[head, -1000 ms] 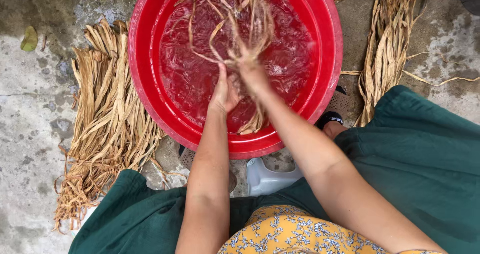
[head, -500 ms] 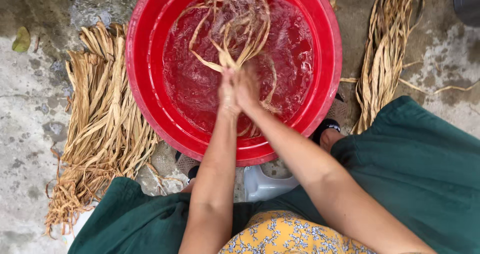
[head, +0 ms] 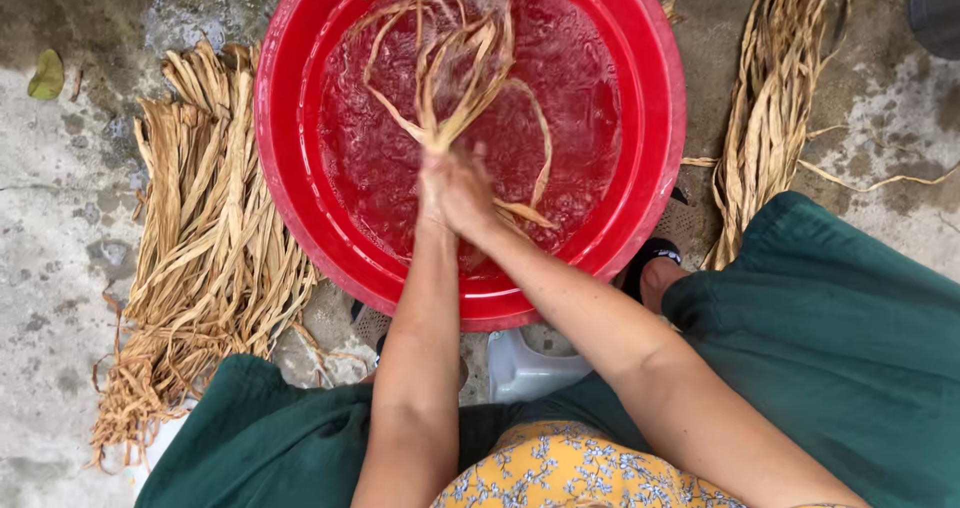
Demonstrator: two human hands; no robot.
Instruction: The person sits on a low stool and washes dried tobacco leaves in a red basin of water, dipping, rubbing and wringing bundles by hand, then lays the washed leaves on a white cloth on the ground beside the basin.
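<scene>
Nearest: green skirt (head: 850, 358) spread wide both sides, yellow floral top (head: 570, 473) at bottom edge, small white plastic stool (head: 525, 368) just under the basin's near rim. Not much room there.

Both hands pressed close together over the red basin (head: 300, 208). Left hand (head: 435, 193) and right hand (head: 470, 203) clamped round the near end of a bunch of wet fibre strips (head: 450, 68), fingers curled tight on it; can't tell where one grip ends and the other starts.

Bunch sits inside the basin, in the water, approx centre. Long axis runs near-to-far, gathered end at the hands, loose ends fanning out toward the far rim. Tan/straw colour, flat, ribbon-like, curling, a few strays drooping to the right.

Basin walls close in all round; free water on the left and right of the bunch.

Further out on concrete ground (head: 60, 228): dry strip pile (head: 200, 258) left, another bundle (head: 775, 108) right, both lying near-to-far.
</scene>
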